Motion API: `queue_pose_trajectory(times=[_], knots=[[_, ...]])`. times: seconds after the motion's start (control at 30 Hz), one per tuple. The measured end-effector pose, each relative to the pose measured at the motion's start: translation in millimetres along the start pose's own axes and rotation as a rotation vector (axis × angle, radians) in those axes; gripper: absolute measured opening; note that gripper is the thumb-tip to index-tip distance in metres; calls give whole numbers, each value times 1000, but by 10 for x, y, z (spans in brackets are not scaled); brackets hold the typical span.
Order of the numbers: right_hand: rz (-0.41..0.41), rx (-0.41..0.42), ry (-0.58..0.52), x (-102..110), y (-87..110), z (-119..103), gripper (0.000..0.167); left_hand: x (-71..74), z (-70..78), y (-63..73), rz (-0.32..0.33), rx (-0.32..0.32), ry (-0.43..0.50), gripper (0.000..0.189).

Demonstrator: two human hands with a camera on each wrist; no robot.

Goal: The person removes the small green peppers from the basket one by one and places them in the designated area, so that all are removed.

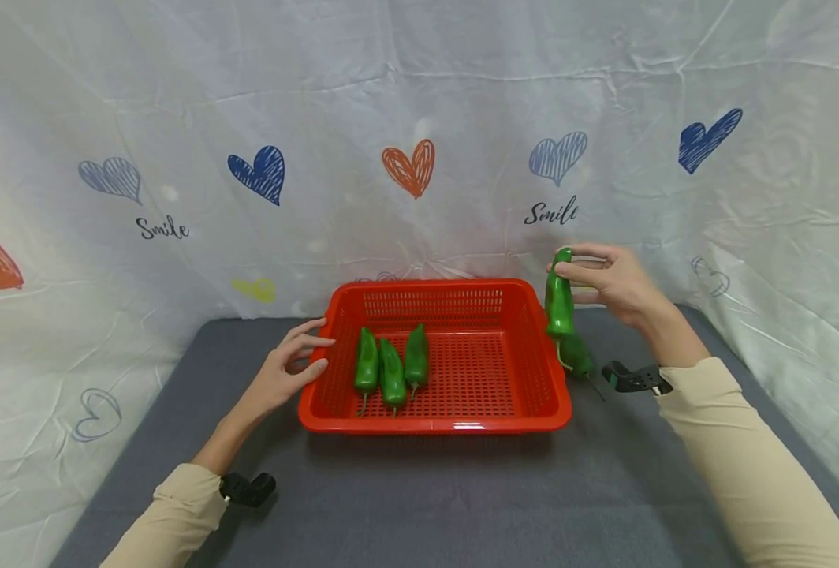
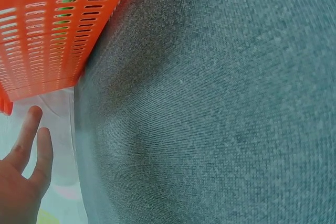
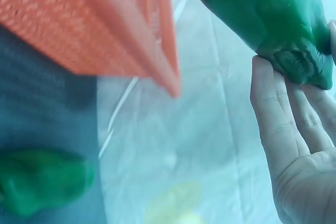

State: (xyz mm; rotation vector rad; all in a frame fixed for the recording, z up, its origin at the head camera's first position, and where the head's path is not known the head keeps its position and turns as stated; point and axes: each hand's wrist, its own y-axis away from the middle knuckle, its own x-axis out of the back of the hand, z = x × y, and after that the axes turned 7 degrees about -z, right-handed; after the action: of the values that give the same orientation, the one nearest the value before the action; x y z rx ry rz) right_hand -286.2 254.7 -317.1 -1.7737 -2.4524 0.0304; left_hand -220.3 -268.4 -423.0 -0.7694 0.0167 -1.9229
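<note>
My right hand [image 1: 614, 284] pinches a green pepper [image 1: 560, 304] near its blunt tip, fingers on one side and thumb on the other. The pepper hangs upright with its stem down, just beyond the right rim of the red plastic basket [image 1: 434, 426]. A second green pepper [image 3: 44, 179] lies on the table below it, partly hidden behind the held one in the head view. Inside the basket, three green peppers [image 1: 393, 375] lie side by side toward the left. My left hand [image 1: 288, 363] is at the basket's left rim, its fingers spread and loosely extended.
A dark grey cloth [image 1: 419, 505] covers the table under the basket. Behind it hangs a pale curtain [image 1: 334, 102] printed with hearts and words. Each wrist wears a black strap with a small device, such as the right wrist device [image 1: 635, 379].
</note>
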Motion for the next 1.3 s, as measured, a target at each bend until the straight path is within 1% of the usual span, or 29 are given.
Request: queue_pose_trajectory(times=[0.1, 0.23, 0.33, 0.37, 0.43, 0.6, 0.67, 0.87, 1.13, 1.3], knots=[[2, -11, 27, 107, 54, 53, 24, 1, 2, -2, -1, -2, 4, 35], [-10, -31, 29, 255, 110, 154, 25, 4, -6, 1, -3, -7, 4, 35], [-9, -57, 62, 351, 146, 239, 26, 5, -10, 2, -2, -7, 5, 35], [3, -67, 78, 372, 152, 268, 26, 5, -9, 2, 0, -5, 8, 35], [14, -87, 110, 413, 166, 326, 30, 5, -8, 2, 3, -1, 10, 35], [20, -131, 146, 489, 193, 449, 60, 6, -20, 5, 7, 4, 8, 35], [21, -149, 176, 516, 206, 483, 69, 6, -22, 5, 7, 4, 10, 35], [26, -185, 261, 596, 217, 590, 75, 5, -17, 7, 10, 10, 14, 35], [19, -226, 307, 703, 213, 744, 80, 1, 1, 1, 1, 19, 9, 34], [-11, -262, 319, 766, 197, 843, 82, -3, 13, 0, -7, -5, 12, 35]])
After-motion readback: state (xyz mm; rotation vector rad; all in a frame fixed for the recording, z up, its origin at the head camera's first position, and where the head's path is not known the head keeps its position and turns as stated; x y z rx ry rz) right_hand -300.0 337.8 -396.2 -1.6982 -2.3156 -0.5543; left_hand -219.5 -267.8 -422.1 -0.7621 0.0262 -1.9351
